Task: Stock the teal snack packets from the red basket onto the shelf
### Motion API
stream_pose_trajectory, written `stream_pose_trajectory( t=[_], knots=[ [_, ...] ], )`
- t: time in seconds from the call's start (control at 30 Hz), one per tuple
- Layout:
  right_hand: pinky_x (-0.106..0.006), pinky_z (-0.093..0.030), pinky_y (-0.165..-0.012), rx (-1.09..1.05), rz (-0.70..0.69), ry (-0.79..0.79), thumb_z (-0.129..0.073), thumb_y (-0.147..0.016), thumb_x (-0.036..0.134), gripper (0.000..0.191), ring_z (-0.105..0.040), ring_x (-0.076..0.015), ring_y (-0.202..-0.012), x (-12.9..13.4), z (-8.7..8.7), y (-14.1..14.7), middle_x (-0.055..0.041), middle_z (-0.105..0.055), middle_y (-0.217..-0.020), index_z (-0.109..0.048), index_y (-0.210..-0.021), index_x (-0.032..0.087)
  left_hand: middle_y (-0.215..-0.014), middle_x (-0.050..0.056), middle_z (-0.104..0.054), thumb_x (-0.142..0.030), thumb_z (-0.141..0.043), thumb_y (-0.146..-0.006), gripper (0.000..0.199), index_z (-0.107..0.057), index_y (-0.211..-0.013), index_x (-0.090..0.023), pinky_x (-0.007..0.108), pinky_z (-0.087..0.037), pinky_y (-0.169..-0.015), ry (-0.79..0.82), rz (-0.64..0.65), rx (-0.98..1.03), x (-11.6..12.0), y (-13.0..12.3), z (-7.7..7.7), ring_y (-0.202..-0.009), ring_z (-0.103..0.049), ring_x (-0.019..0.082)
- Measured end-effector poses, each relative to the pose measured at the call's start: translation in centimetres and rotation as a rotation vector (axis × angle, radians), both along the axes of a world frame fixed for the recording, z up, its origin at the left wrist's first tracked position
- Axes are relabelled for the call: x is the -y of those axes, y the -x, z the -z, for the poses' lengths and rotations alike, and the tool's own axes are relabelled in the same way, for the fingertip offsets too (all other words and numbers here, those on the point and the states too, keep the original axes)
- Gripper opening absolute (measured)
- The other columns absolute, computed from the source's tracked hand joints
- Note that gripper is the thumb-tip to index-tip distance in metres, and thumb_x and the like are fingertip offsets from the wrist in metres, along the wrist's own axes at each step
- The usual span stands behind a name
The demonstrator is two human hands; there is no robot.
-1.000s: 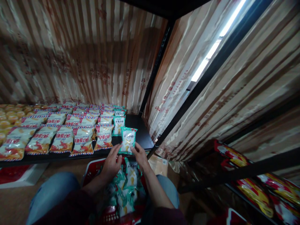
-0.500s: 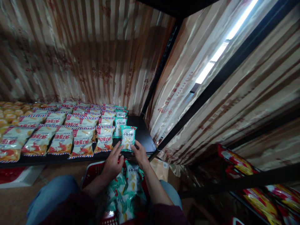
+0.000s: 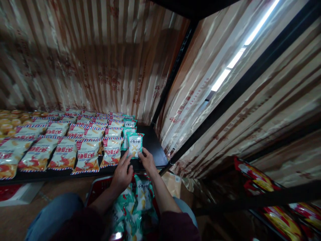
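A green-and-white snack bag point(image 3: 135, 145) stands upright at the front of the black shelf point(image 3: 152, 147), before a column of like bags point(image 3: 129, 124). My left hand point(image 3: 122, 174) touches its lower left edge with the fingertips, and my right hand point(image 3: 148, 161) holds its lower right edge. Between them the bag is gripped from both sides. Just left of it stands a red-and-white snack bag point(image 3: 111, 151), the end of a front row. Below my hands, more green bags point(image 3: 143, 194) lie in a red basket point(image 3: 99, 187) between my knees.
Yellow-topped packages point(image 3: 10, 122) fill the shelf's far left. A black post point(image 3: 175, 70) rises at the shelf's back corner, and a slanting black bar point(image 3: 225, 97) crosses on the right. Red and yellow packets point(image 3: 258, 175) lie at the lower right.
The green bag between my hands has moved slightly back and left, closer to the bags behind it. Both hands have followed it. The view has shifted a little.
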State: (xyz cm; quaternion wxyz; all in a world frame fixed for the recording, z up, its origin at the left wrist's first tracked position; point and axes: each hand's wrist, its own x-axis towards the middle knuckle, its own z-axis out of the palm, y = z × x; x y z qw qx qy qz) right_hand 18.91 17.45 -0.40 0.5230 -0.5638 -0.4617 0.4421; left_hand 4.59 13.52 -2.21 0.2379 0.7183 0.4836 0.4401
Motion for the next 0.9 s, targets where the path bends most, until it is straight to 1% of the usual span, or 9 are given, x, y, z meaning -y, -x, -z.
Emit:
stream_pose_trajectory(
  t=[0.2, 0.3, 0.4, 0.6, 0.7, 0.8, 0.9],
  knots=[
    [-0.022, -0.046, -0.059, 0.003, -0.021, -0.025, -0.059, -0.069, 0.033, 0.042, -0.059, -0.0158, -0.078, -0.7, 0.5, 0.3, 0.0019, -0.069, -0.093, -0.064, -0.109, 0.021, -0.141, 0.014, -0.041, -0.019, -0.041, -0.083, 0.044, -0.053, -0.125, -0.014, 0.044, -0.041, -0.103, 0.005, 0.01, -0.003, -0.2, 0.1, -0.3, -0.122, -0.048, 0.026],
    [-0.024, -0.048, -0.065, -0.008, -0.012, -0.027, -0.06, -0.068, 0.034, 0.04, -0.06, -0.0169, -0.08, -0.9, 0.5, 0.6, 0.0025, -0.069, -0.091, -0.066, -0.106, 0.021, -0.141, 0.013, -0.042, -0.019, -0.041, -0.082, 0.044, -0.053, -0.124, -0.014, 0.044, -0.04, -0.104, -0.007, 0.003, -0.001, -0.4, 0.3, -0.2, -0.125, -0.046, 0.026],
    [-0.026, -0.049, -0.067, -0.006, -0.006, -0.018, -0.061, -0.068, 0.034, 0.04, -0.06, -0.0176, -0.081, -1.1, 0.5, 0.8, 0.0027, -0.069, -0.09, -0.066, -0.106, 0.022, -0.138, 0.011, -0.046, -0.02, -0.043, -0.081, 0.043, -0.055, -0.122, -0.016, 0.045, -0.04, -0.104, -0.029, -0.001, 0.023, -0.6, 0.4, 0.0, -0.126, -0.044, 0.025],
    [-0.026, -0.05, -0.068, 0.012, -0.034, -0.014, -0.061, -0.069, 0.035, 0.04, -0.061, -0.0175, -0.081, -1.3, 0.8, 0.7, 0.0026, -0.069, -0.095, -0.065, -0.107, 0.023, -0.135, 0.011, -0.049, -0.02, -0.042, -0.081, 0.04, -0.058, -0.118, -0.016, 0.045, -0.04, -0.103, -0.018, -0.032, 0.016, -0.7, 0.4, 0.3, -0.113, -0.055, 0.024],
    [-0.027, -0.049, -0.072, 0.078, -0.048, -0.037, -0.06, -0.071, 0.035, 0.038, -0.06, -0.0178, -0.084, -1.5, 1.1, 0.5, 0.0014, -0.068, -0.098, -0.065, -0.106, 0.022, -0.135, 0.012, -0.048, -0.019, -0.041, -0.082, 0.04, -0.058, -0.118, -0.015, 0.044, -0.04, -0.103, -0.023, -0.035, 0.0, -0.7, 0.3, 0.4, -0.114, -0.054, 0.023],
    [-0.029, -0.048, -0.078, 0.129, -0.066, -0.095, -0.059, -0.072, 0.034, 0.035, -0.06, -0.0181, -0.085, -1.6, 1.5, 0.2, 0.0007, -0.069, -0.095, -0.066, -0.104, 0.021, -0.136, 0.013, -0.046, -0.019, -0.041, -0.082, 0.04, -0.058, -0.117, -0.014, 0.043, -0.041, -0.102, -0.038, -0.033, -0.007, -0.6, 0.3, 0.3, -0.118, -0.051, 0.025],
    [-0.03, -0.047, -0.081, 0.149, -0.086, -0.124, -0.06, -0.072, 0.034, 0.032, -0.061, -0.0185, -0.084, -1.8, 1.8, -0.1, 0.0013, -0.069, -0.09, -0.068, -0.101, 0.022, -0.137, 0.015, -0.045, -0.02, -0.04, -0.083, 0.039, -0.058, -0.117, -0.013, 0.043, -0.041, -0.101, -0.032, -0.041, -0.019, -0.5, 0.3, 0.1, -0.111, -0.056, 0.024]
  ],
)
